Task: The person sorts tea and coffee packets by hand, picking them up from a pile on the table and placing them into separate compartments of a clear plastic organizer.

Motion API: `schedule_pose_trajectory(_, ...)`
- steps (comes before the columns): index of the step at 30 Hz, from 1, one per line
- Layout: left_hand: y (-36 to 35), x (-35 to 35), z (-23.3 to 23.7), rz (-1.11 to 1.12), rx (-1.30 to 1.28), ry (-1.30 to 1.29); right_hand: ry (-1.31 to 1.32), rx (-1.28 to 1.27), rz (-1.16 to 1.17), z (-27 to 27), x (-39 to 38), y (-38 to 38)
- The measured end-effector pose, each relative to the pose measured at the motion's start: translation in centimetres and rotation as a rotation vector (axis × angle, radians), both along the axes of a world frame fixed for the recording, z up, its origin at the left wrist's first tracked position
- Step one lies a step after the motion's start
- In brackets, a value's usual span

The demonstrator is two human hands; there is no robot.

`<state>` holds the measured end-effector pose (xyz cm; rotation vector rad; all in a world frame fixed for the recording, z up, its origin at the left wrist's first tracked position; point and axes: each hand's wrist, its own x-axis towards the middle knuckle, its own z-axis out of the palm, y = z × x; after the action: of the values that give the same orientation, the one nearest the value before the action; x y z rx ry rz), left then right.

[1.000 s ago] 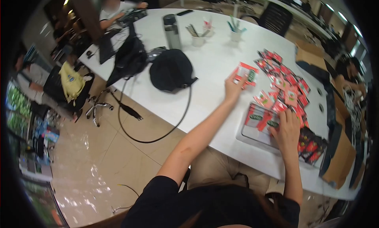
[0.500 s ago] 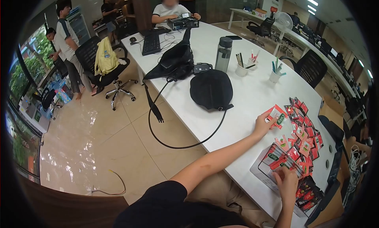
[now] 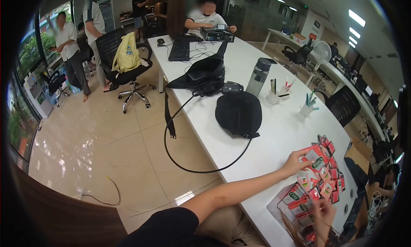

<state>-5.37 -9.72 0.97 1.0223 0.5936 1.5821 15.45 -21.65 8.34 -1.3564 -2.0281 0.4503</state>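
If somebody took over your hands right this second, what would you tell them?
Left hand: fingers pinch one red packet at the edge of the loose pile on the white table.
Right hand: blurred, over the clear box; grip unclear.
Done: a few packets stand in the box.
Left: many more lie loose beside it.

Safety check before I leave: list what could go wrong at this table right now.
1. The black cable loops off the table edge above the floor; a passing foot could snag it and drag the black bag down.
2. The pile of red packets sits close to the table's far edge; the left hand, holding a red packet, might sweep some off.
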Motion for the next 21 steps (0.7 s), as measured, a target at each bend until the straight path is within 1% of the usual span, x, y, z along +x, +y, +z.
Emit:
schedule_pose_trajectory(1, -0.4, -0.1, 0.3, -0.104, 0.018, 0.015, 0.023, 0.019, -0.1, 3.5, -2.7, -0.3)
schedule_pose_trajectory(2, -0.9, 0.1, 0.2, -0.134, 0.039, 0.029, 0.001, 0.184, -0.045, 3.0, -1.1, 2.0)
schedule_pose_trajectory(3, -1.1, 0.1, 0.2, -0.161, 0.068, 0.048, 0.142, 0.196, -0.046, 3.7, -2.4, 3.0)
schedule_pose_trajectory(4, -0.9, 0.0, 0.3, -0.189, 0.108, 0.073, 0.156, 0.342, -0.12, 4.4, -4.4, 3.5)
schedule_pose_trajectory(5, -0.9, 0.3, 0.3, -0.208, 0.137, 0.05, 0.137, 0.385, -0.104, 3.9, -4.2, 5.1)
schedule_pose_trajectory(8, -1.2, 0.3, 0.4, -0.275, 0.123, 0.122, 0.201, -0.004, 0.017, 3.6, -3.0, 7.9)
schedule_pose_trajectory(9, -1.2, -0.1, 0.5, -0.341, 0.06, 0.168, 0.186, -0.053, -0.011, 3.3, -2.9, 8.5)
schedule_pose_trajectory(12, -0.4, 0.6, -0.2, -0.298, 0.131, 0.141, 0.165, -0.018, 0.02, 2.3, -2.0, 9.7)
schedule_pose_trajectory(13, -1.2, 0.5, 0.8, -0.262, 0.116, 0.119, 0.254, -0.009, 0.052, 2.7, -2.4, 9.3)
schedule_pose_trajectory(14, -0.9, 0.8, 0.2, -0.301, 0.077, 0.09, 0.352, -0.008, 0.073, 3.0, -3.3, 8.5)
schedule_pose_trajectory(15, -1.0, 0.4, 0.4, -0.286, 0.16, 0.175, 0.282, -0.017, 0.064, 3.2, -3.4, 8.0)
schedule_pose_trajectory(17, -0.8, 0.6, 0.3, -0.294, 0.183, 0.161, 0.182, -0.016, 0.012, 3.9, -3.3, 6.7)
schedule_pose_trajectory(18, -1.0, 0.2, 0.7, -0.365, 0.128, 0.174, 0.154, -0.012, -0.019, 4.2, -3.6, 6.0)
schedule_pose_trajectory(20, -1.2, -0.3, 0.7, -0.382, 0.091, 0.17, 0.146, 0.117, -0.056, 4.8, -3.3, 4.7)
schedule_pose_trajectory(21, -0.9, -0.4, 0.6, -0.318, 0.076, 0.19, 0.138, 0.193, -0.068, 5.2, -2.8, 4.1)
